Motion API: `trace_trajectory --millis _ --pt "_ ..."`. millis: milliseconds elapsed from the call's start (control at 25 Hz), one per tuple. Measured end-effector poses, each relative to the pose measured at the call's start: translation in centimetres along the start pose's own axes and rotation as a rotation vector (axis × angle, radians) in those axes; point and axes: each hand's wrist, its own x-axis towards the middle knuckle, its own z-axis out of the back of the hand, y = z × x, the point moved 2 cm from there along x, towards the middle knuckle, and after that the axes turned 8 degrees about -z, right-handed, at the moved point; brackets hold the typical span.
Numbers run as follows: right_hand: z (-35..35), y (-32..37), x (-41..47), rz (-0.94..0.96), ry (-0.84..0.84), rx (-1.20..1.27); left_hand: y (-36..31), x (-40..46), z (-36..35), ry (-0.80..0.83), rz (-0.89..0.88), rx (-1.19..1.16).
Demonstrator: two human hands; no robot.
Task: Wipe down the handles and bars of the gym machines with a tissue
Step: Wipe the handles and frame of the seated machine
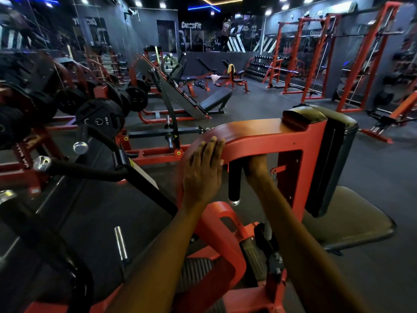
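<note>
Two hands on one red machine frame (259, 134), head view only.

Left hand (203, 168): released, fingers straight and together, palm laid flat on the curved red arm at centre, fingertips toward 12 o'clock. Nothing shows beneath it.

Right hand (256, 164): reaches up under the red arch just to 3 o'clock of the black handle (234, 179); its fingers are hidden behind the frame, so whether it is clenched, released or grasping cannot be told.

Tissue: not visible. If present, it is presumably hidden with the right hand under the arch; this is a guess only.

Black handle: hangs straight down from the arch between the two hands, matte dark grip with a chrome end cap at 6 o'clock. No smears can be made out in the dim light and blur.

Black pads (334, 159): upright at 3 o'clock of the arch, worn sheen on top.

Weight plates (99, 120): at 9 to 10 o'clock, well apart, one marked 15 KG.

Risks, as judged: the hidden side of the handle may be skipped because the wiping hand works blind behind the frame; a thin tissue could tear on bracket edges or bolts; the frame arm may shift under the leaning left palm.
</note>
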Motion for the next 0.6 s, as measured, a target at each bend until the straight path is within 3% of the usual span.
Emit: trace_trajectory --millis 240,400,520,600 --pt "2.0 -2.9 -1.0 0.2 0.217 -0.408 0.1 0.0 -0.2 0.006 -0.003 -0.001" --pt "2.5 -1.4 2.1 0.064 0.555 -0.6 0.2 0.0 -0.2 0.006 0.002 0.001" --pt "5.5 -6.5 1.4 -0.218 0.597 -0.759 0.0 -0.1 -0.2 -0.008 -0.042 0.03" --pt "7.1 -8.1 0.9 -0.188 0.587 -0.762 0.0 -0.4 -0.3 -0.005 -0.041 0.03"
